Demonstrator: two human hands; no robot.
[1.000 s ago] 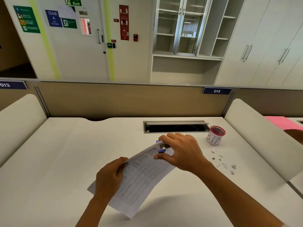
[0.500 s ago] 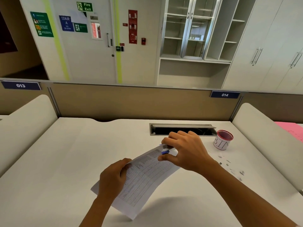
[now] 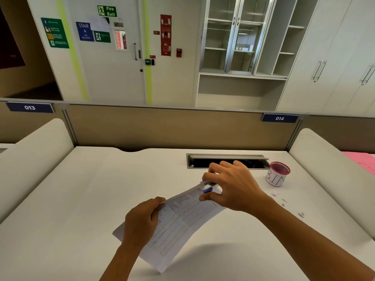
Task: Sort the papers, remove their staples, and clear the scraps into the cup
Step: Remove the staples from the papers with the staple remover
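Note:
A printed sheet of papers (image 3: 178, 218) with a fine table on it is held above the white desk (image 3: 71, 199). My left hand (image 3: 142, 222) grips its left edge, thumb on top. My right hand (image 3: 229, 187) pinches a small blue staple remover (image 3: 208, 189) at the far corner of the papers. A white cup (image 3: 277, 175) with a red rim, marked BIN, stands to the right. Small paper scraps (image 3: 284, 201) lie scattered on the desk in front of the cup.
An open cable tray slot (image 3: 227, 162) is set into the desk behind my right hand. Padded dividers (image 3: 328, 169) flank the desk on both sides, and a partition wall stands at the back. Pink paper (image 3: 363, 161) lies on the neighbouring desk at right.
The view has shifted, so the hands and papers sit further right in frame. Both hands keep the same hold on the papers and the staple remover.

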